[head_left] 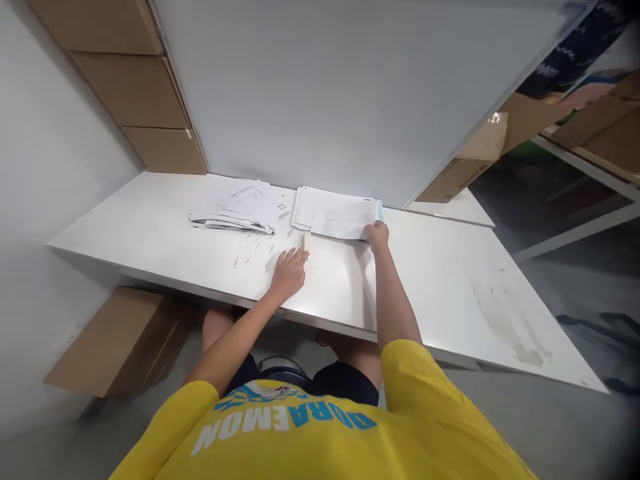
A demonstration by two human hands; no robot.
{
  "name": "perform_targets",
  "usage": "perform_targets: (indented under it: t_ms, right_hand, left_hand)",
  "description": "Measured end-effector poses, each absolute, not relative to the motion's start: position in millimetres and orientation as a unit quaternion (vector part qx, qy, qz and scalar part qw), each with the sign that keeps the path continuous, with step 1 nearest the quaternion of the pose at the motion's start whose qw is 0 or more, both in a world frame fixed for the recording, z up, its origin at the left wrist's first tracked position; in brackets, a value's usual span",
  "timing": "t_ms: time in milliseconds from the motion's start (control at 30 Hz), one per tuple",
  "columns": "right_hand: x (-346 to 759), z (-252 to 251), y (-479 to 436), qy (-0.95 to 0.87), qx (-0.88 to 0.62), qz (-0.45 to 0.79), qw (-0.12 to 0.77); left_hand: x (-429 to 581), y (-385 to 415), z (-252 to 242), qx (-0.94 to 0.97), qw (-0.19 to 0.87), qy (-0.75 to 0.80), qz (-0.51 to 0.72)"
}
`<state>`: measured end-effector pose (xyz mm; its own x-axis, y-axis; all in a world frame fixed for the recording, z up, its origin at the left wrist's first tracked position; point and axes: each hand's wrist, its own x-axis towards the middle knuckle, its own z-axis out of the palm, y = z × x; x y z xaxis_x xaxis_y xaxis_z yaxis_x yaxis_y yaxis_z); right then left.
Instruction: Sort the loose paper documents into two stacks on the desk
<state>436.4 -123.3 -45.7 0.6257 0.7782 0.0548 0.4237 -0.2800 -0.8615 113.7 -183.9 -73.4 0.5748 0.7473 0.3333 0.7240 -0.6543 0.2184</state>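
Observation:
My left hand (290, 272) rests on the white table (425, 267) with its fingers slightly spread. Beside its index fingertip lies a small beige block-like object (307, 241); the fingers touch it or nearly so, and its kind is unclear. With my right hand (377, 235) I pinch the lower right corner of a stack of paper sheets (345, 215), which shows faint print and a light blue edge at its right. More white sheets lie under its left end. To the left is a second, messier pile of papers (235, 208).
A white panel (320, 87) rises behind the table. Cardboard boxes (155, 90) are stacked at the back left, and another box (115, 340) stands below the table's left side. At the right are an opened carton (460, 173) and a white-framed rack (590, 227). Grey smudges mark the tabletop.

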Motion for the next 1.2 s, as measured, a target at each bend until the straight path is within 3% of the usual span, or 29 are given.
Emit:
perform_targets:
  t_ms: [367, 567, 1200]
  right_hand:
    - [410.2, -71.6, -136.3, -0.416, -0.827, 0.009, 0.379]
    - [357.3, -82.5, -143.2, -0.607, -0.722, 0.044, 0.327]
    - [320.2, -83.5, -103.7, -0.647, -0.705, 0.017, 0.29]
  left_hand:
    - [112.3, -182.3, -71.4, 0.88, 0.043, 0.431, 0.192]
    - [113.7, -178.7, -70.6, 0.881, 0.057, 0.429, 0.193]
    - [110.3, -171.5, -71.4, 0.877, 0.096, 0.422, 0.209]
